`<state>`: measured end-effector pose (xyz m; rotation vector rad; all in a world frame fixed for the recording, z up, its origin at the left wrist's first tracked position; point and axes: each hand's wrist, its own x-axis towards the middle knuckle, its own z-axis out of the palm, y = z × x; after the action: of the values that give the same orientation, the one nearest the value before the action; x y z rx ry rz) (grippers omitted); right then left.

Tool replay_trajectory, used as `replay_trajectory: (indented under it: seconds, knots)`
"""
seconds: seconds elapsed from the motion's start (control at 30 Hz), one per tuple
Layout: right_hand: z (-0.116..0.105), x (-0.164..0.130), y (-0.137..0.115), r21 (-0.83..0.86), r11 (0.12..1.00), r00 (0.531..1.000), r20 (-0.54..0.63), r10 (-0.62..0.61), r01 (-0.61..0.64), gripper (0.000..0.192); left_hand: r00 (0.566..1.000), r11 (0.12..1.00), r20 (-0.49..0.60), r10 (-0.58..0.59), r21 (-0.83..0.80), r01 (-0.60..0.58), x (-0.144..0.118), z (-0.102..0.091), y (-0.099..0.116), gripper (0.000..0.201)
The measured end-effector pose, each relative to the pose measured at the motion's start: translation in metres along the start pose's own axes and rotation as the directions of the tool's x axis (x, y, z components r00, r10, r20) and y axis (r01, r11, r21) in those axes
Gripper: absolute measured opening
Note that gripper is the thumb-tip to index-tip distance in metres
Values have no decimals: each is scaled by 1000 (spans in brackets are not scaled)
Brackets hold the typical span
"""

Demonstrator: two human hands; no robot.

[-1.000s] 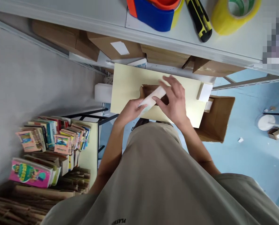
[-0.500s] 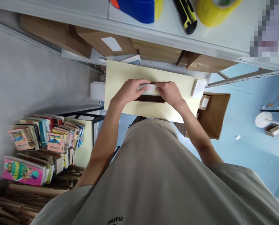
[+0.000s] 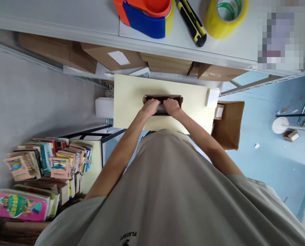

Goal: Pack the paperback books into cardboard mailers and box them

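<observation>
A small open brown cardboard box (image 3: 176, 99) sits on a pale yellow low table (image 3: 129, 99) straight below me. My left hand (image 3: 149, 106) and my right hand (image 3: 171, 106) are both down inside the box, side by side. Their fingers curl over a pale grey-white flat item (image 3: 162, 109), which shows only as a sliver between the two hands. The rest of the item is hidden by my fingers and the box walls.
A white shelf (image 3: 65, 20) above holds an orange-blue tape dispenser (image 3: 144, 13), a yellow-black utility knife (image 3: 192, 22) and a yellow tape roll (image 3: 225, 15). Cardboard boxes (image 3: 111, 56) lie under it. An open carton (image 3: 230, 124) stands right; stacked books (image 3: 50, 160) left.
The white item was held above the box a second ago. Both hands have since carried it down and now press it inside the box. The camera view has shifted slightly.
</observation>
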<state>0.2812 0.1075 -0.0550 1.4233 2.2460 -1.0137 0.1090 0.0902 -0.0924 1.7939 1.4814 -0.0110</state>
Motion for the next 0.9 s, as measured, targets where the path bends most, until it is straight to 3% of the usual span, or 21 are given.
replay_trajectory:
  seconds: [0.1,0.27,0.4,0.47,0.53,0.57,0.63,0.7,0.77,0.9]
  knots:
    - [-2,4,-5,-34,986,986,25,166,-165,36,1000,1000,2,-18,-25,18,10,9,-6,27]
    - [-3,-10,-8,-40,982,983,8,184,-184,31,999,999,25,-36,18,35,-1,12,0,29]
    - [-3,-51,6,-12,993,989,-99,112,-114,38,985,997,-166,49,-47,-57,-45,-1,6,43]
    - [-1,-77,23,85,995,950,-306,69,-45,42,952,996,-304,31,-68,-54,-72,-9,2,41]
    - [2,-101,46,210,977,865,-481,144,-46,45,905,990,-416,-91,-135,38,-92,-15,-8,35]
    - [4,-110,58,273,960,835,-512,201,-64,45,878,979,-449,-166,-185,90,-99,-17,-14,33]
    - [10,-119,79,394,914,820,-489,297,-96,45,849,947,-455,-270,-287,147,-105,-18,-27,29]
    - [17,-117,92,492,867,847,-425,318,-79,46,877,927,-399,-268,-354,123,-103,-16,-37,29]
    - [24,-109,96,545,838,885,-382,268,-19,51,923,924,-332,-192,-379,55,-96,-14,-40,30]
    - [36,-82,87,498,867,921,-349,176,24,47,963,940,-250,-104,-340,13,-77,-10,-32,25]
